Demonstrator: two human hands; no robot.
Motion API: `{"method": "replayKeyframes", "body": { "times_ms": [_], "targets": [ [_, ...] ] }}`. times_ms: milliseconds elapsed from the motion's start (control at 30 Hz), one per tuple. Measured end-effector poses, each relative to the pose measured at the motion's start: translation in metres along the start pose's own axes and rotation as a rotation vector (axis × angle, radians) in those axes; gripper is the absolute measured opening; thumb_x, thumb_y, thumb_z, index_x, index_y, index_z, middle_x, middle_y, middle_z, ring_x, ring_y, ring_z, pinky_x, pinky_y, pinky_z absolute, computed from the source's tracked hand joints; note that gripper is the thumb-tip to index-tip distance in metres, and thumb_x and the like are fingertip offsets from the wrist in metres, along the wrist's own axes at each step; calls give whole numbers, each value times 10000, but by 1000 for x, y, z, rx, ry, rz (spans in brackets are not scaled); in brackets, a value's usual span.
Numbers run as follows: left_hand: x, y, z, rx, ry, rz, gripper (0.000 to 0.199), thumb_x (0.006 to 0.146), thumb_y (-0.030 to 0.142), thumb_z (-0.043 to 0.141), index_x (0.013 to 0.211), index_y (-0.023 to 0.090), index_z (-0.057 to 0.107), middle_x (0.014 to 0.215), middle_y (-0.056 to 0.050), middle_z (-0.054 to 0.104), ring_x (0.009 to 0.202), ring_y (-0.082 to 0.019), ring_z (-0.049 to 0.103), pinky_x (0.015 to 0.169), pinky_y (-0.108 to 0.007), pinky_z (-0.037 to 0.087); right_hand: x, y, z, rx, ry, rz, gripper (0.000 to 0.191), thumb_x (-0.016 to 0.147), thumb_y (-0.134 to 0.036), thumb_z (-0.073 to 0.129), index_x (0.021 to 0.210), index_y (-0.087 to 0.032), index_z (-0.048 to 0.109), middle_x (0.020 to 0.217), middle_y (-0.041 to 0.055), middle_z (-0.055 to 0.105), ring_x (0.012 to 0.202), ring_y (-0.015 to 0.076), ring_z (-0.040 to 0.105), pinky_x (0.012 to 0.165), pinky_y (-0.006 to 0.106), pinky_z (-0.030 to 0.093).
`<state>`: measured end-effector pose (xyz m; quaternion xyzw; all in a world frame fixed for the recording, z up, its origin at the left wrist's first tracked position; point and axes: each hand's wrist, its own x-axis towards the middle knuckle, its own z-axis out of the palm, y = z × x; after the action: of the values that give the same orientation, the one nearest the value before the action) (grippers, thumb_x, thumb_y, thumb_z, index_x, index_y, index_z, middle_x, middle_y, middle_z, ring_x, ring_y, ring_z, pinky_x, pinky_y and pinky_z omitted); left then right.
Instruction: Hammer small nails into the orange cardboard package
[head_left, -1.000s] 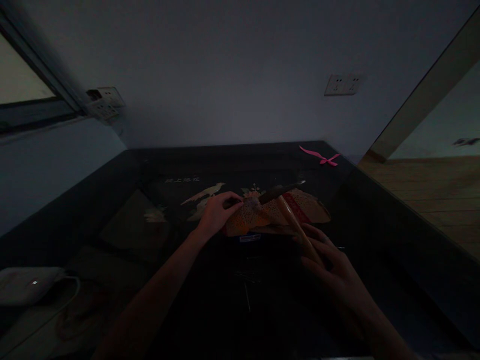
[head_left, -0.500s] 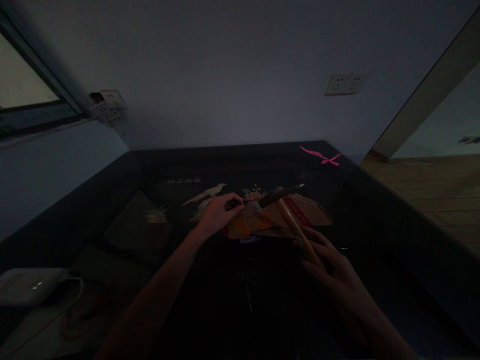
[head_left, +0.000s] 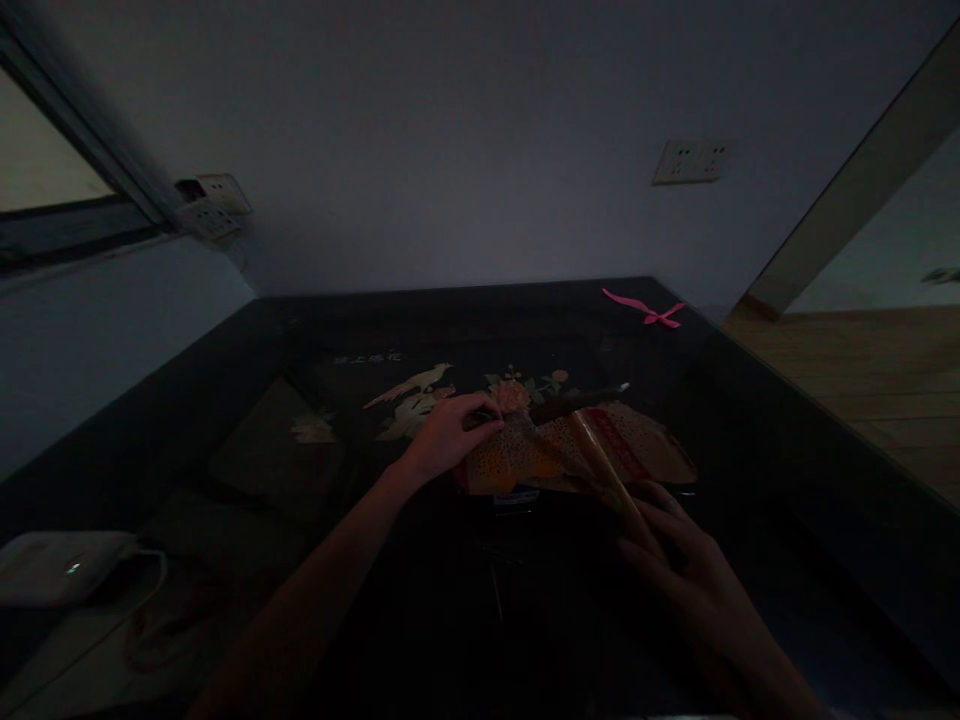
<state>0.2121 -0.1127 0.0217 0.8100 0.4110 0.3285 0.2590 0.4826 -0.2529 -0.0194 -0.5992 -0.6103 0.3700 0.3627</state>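
One spotted brown sheet lies at three o'clock from the left hand, whose thumb and finger are close together; I cannot tell whether they pinch anything. One hammer, its head at eleven o'clock from the right hand, is clamped there by the handle.

Head view — forward, down at table

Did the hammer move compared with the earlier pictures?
Yes. Against the printed bird on the dark tabletop, the hammer in the right hand has shifted to the right and nearer the person.
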Motion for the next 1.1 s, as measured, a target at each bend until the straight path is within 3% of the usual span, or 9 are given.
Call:
{"method": "replayKeyframes", "body": {
  "times_ms": [167, 400, 467, 567, 633, 700, 833, 1000, 1100],
  "targets": [
    [0, 3, -2, 7, 28, -17, 55, 803, 192, 613, 837, 181, 654, 848, -13, 692, 824, -161, 638, 782, -295, 484, -3, -4, -3, 10, 19, -51, 352, 818, -388, 599, 1147, -269, 634, 1414, 55, 384, 1352, 292, 265, 1076, 418, 306],
    [0, 0, -2, 155, 78, 23, 25, 788, 213, 647, 803, 194, 654, 851, -9, 706, 817, -173, 638, 983, -437, 363, -11, -12, -5, 55, 41, -16, 296, 823, -378, 595, 1095, -277, 654, 1362, 45, 420, 1233, 266, 441, 991, 349, 413],
    [0, 0, -1, 175, 92, 28, 28, 780, 217, 655, 800, 197, 656, 822, -7, 702, 808, -177, 633, 929, -413, 407, -18, -15, -7, 81, 41, 28, 298, 816, -390, 600, 1072, -254, 666, 1261, 67, 521, 1134, 268, 530, 929, 340, 458],
    [-1, 0, 0, 155, 127, 57, 40, 765, 224, 672, 787, 195, 656, 847, -17, 698, 839, -185, 627, 844, -367, 456, -27, -20, -8, 144, 28, 122, 360, 830, -404, 576, 1137, -223, 631, 898, 54, 660, 831, 221, 643, 738, 302, 524],
    [-2, -2, 2, 131, 150, 71, 38, 760, 221, 677, 774, 193, 656, 852, -18, 697, 845, -183, 626, 819, -349, 466, -30, -26, -9, 161, 4, 155, 421, 823, -416, 579, 1185, -204, 601, 702, 14, 628, 624, 179, 611, 582, 268, 516],
    [-3, -3, 5, 110, 172, 51, 24, 764, 214, 670, 765, 192, 660, 804, -8, 695, 806, -173, 630, 799, -331, 472, -30, -35, -9, 169, 20, 170, 464, 809, -425, 590, 1214, -198, 585, 672, 1, 601, 543, 151, 558, 479, 238, 477],
    [-6, -6, 11, 30, 176, -46, 29, 767, 208, 659, 784, 187, 670, 759, 0, 692, 732, -153, 635, 700, -269, 487, -20, -44, -11, 133, 31, 199, 497, 803, -428, 593, 1251, -215, 567, 757, 15, 637, 582, 153, 567, 441, 211, 451],
    [-8, -11, 15, -36, 176, -89, 72, 769, 245, 651, 804, 190, 683, 769, -3, 698, 715, -146, 639, 677, -252, 493, -9, -35, -13, 55, -29, 143, 474, 793, -399, 599, 1223, -201, 603, 934, 56, 699, 847, 248, 642, 654, 285, 533],
    [-9, -14, 16, -57, 188, -111, 88, 765, 263, 655, 803, 192, 690, 766, -3, 702, 714, -150, 644, 683, -256, 498, -9, -34, -11, 46, 2, 152, 486, 804, -397, 577, 1247, -198, 586, 924, 62, 705, 858, 262, 647, 669, 314, 542]
  ]
}}
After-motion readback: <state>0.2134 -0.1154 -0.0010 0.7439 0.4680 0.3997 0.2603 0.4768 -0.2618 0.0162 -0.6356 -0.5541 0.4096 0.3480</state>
